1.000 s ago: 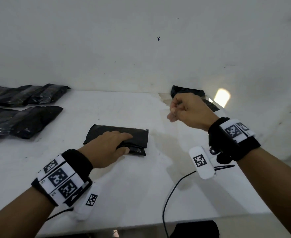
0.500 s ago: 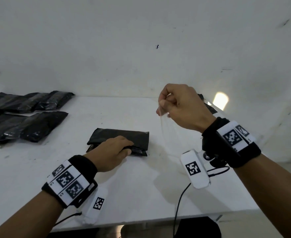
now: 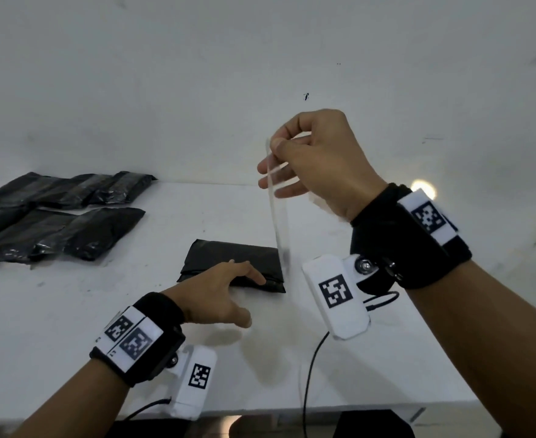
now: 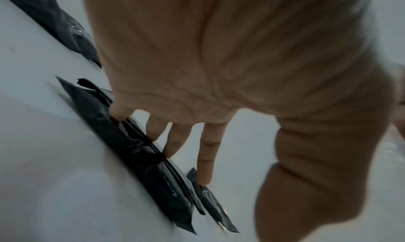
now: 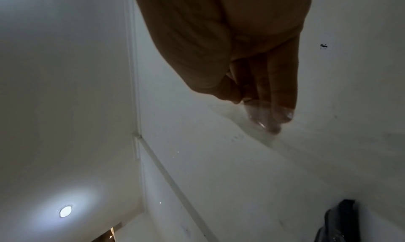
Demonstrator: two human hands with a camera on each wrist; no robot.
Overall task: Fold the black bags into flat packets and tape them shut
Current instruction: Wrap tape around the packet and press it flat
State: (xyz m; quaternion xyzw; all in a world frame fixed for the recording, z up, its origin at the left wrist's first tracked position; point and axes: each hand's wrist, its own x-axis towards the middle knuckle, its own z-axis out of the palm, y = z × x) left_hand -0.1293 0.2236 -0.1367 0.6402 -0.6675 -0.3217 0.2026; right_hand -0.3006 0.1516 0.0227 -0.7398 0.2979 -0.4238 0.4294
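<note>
1. Hands first: my left hand [image 3: 216,294] lies flat, fingers straight and spread, pressing the folded black bag [image 3: 228,257] onto the worktop [image 3: 70,311].
2. Left wrist view shows the fingertips [image 4: 205,176] on the folded edge of that bag [image 4: 136,150]; the thumb hangs off to the side, touching nothing I can see.
3. My right hand [image 3: 320,162] is raised above and just to the right of the left hand, thumb and forefinger pinching the top end of a clear tape strip [image 3: 277,210].
4. Tape strip hangs down from the pinch, its lower end near the right edge of the folded black bag; I can't tell if it touches.
5. Right wrist view: the tape [image 5: 263,114] shows as a glossy film over the tips of the right fingers [image 5: 282,83]; blurry, detail unclear.
6. Folded black bag sits directly under the left fingers, below and left of the right hand.
7. Finished packets [image 3: 58,216] lie in two overlapping rows well to the left of the left hand, near the wall [image 3: 197,74].
8. Both wrists wear black bands with printed square markers, left band [image 3: 137,336], right band [image 3: 418,229], with cables trailing off the worktop's near edge.
9. Round light [image 5: 65,211] shows in the right wrist view.
</note>
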